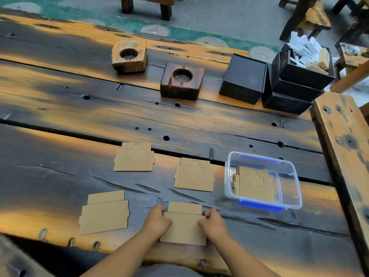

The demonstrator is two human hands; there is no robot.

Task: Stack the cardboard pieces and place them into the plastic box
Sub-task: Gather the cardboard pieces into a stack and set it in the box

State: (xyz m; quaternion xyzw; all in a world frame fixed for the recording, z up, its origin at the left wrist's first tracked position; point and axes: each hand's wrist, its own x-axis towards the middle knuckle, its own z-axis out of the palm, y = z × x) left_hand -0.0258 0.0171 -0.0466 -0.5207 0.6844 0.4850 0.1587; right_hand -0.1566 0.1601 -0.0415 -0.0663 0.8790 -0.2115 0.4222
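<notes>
While your left hand (157,220) and right hand (212,222) pinch the side edges of the near cardboard pair (184,224), the plastic box (295,176) lies ahead to the right, nearer your right hand. How many pieces lie under each stack is hard to tell.
</notes>
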